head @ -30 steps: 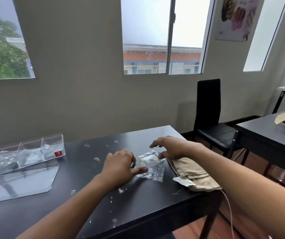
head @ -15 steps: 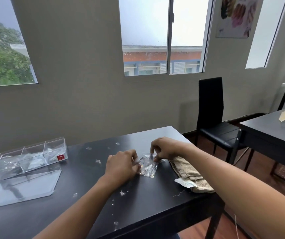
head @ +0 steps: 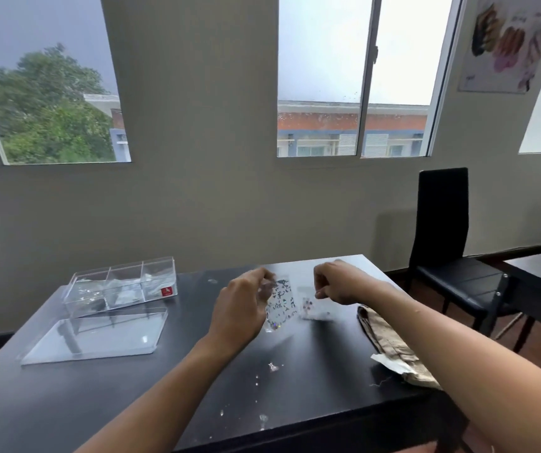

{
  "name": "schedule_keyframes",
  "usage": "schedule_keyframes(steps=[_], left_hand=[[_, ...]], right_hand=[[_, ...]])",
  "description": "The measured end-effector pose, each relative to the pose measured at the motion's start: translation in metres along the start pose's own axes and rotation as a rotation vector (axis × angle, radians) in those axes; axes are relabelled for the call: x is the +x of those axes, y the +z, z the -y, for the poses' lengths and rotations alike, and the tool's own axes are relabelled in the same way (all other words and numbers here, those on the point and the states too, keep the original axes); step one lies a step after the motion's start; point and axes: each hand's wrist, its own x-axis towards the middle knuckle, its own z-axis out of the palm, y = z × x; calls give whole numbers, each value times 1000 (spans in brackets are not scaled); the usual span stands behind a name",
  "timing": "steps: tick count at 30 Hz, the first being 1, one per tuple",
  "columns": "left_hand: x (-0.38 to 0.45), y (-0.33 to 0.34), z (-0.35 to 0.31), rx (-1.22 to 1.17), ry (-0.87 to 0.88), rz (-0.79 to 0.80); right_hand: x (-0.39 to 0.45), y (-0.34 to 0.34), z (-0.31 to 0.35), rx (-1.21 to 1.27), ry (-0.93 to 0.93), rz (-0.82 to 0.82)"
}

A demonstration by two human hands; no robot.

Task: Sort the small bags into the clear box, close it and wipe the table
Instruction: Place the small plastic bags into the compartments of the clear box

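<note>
We reach both forearms in from the near edge over the dark surface (head: 131, 403), wrists lifted clear of it. Our left hand (head: 241, 308) is raised with its back toward us, fingers curled and pinching the upper edge of a glitter bag (head: 281, 304), which hangs upright and just above the surface. Our right hand (head: 339, 286) sits to its right, knuckles bent into a loose fist, thumb and fingers pinched on the top of a smaller bag (head: 308, 307) that dangles below it; this bag is blurred, and we cannot tell whether its lower edge touches the surface. The fingertips of both hands are turned away or smeared by motion, so the exact grip is hard to make out. The two bags are near each other but apart. Well to the left stands the clear box (head: 122, 289), open, with three compartments holding pale contents too faint to identify. Its lid (head: 95, 338) lies flat just in front of it. A tan cloth (head: 390, 341) lies at the right edge, partly hidden by our right forearm. Small shiny flecks (head: 274, 366) dot the surface near us. A black chair (head: 442, 230) stands beyond, to the right.
</note>
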Motion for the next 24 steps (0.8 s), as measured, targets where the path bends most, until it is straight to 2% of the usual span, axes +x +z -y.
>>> schedule_keyframes(steps=[6, 13, 17, 24], left_hand=[[0, -30, 21, -100, 3, -104], [-11, -92, 74, 43, -70, -227], [-19, -131, 116, 134, -160, -320], [-6, -181, 175, 121, -260, -490]], right_hand=[[16, -19, 47, 167, -7, -221], [24, -30, 109, 471, -49, -363], [27, -30, 132, 594, -82, -374], [51, -5, 157, 740, -88, -303]])
